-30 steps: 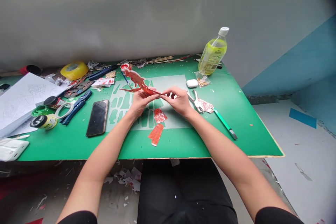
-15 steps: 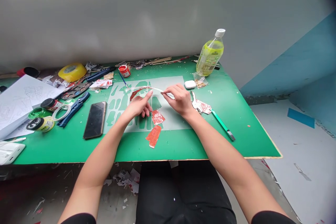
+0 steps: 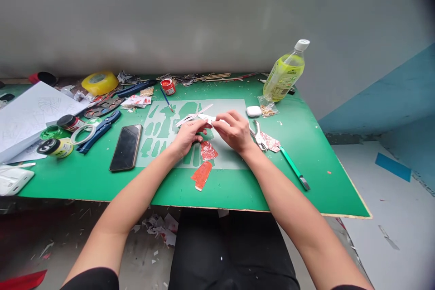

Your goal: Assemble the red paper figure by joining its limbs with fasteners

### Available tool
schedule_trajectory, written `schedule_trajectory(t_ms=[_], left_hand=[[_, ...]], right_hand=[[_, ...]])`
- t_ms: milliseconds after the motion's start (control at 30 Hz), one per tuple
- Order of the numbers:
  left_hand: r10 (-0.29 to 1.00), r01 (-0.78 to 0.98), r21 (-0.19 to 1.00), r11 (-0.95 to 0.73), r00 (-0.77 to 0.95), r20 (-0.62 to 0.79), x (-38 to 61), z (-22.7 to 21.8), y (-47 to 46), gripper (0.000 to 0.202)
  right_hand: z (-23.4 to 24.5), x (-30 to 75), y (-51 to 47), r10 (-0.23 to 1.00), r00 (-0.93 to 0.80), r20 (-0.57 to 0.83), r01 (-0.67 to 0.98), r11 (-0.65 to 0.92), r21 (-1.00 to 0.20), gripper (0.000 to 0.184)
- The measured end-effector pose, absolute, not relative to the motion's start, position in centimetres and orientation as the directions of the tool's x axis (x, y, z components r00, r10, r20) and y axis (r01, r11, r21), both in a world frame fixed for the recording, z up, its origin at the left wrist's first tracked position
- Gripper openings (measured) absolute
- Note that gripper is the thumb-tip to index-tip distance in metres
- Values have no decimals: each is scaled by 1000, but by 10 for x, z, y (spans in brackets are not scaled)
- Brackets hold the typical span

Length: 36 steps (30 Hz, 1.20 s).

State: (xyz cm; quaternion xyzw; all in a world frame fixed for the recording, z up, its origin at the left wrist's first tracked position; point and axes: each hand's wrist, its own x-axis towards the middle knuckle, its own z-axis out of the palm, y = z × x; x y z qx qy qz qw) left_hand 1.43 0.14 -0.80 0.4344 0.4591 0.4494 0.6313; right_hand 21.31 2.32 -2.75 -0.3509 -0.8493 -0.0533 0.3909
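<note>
My left hand (image 3: pixel 188 137) and my right hand (image 3: pixel 234 131) meet over a pale stencil sheet (image 3: pixel 224 154) on the green table (image 3: pixel 272 181). Both pinch a thin paper cut-out figure (image 3: pixel 193 117), whose white back faces up and which lies low over the sheet. Two red painted paper pieces (image 3: pixel 205 163) lie just in front of my hands. A metal hole punch (image 3: pixel 257 132) and a green-handled knife (image 3: pixel 294 168) lie right of my right hand.
A black phone (image 3: pixel 126 147) lies to the left, beside blue pliers (image 3: pixel 98 131), a tape ring (image 3: pixel 83 133) and paint jars (image 3: pixel 56 146). A red paint pot (image 3: pixel 167 86), a yellow tape roll (image 3: pixel 99 82), a green drink bottle (image 3: pixel 284 74) and a white earbud case (image 3: pixel 253 111) stand further back.
The cut-out went from red side up and raised to white side up, low over the stencil. Both hands came down and closer together.
</note>
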Motion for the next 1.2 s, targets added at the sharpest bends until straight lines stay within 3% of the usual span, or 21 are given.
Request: schedule_trajectory(t_ms=[200, 433, 800, 1067, 1200], left_hand=[[970, -132, 972, 195, 170, -172, 12, -10, 3, 30], [967, -98, 975, 200, 179, -180, 7, -19, 8, 31], [955, -172, 944, 283, 138, -261, 5, -15, 10, 27], [956, -174, 944, 281, 138, -259, 5, -12, 8, 39], [955, -153, 947, 282, 135, -263, 5, -12, 9, 35]], right_hand=[[-27, 213, 22, 524, -483, 701, 643, 756, -122, 26], [-25, 216, 24, 574, -495, 652, 613, 762, -206, 19], [-29, 218, 28, 480, -595, 645, 603, 797, -36, 21], [-30, 216, 28, 487, -622, 614, 612, 791, -7, 25], [-31, 214, 27, 463, -620, 633, 603, 798, 8, 25]])
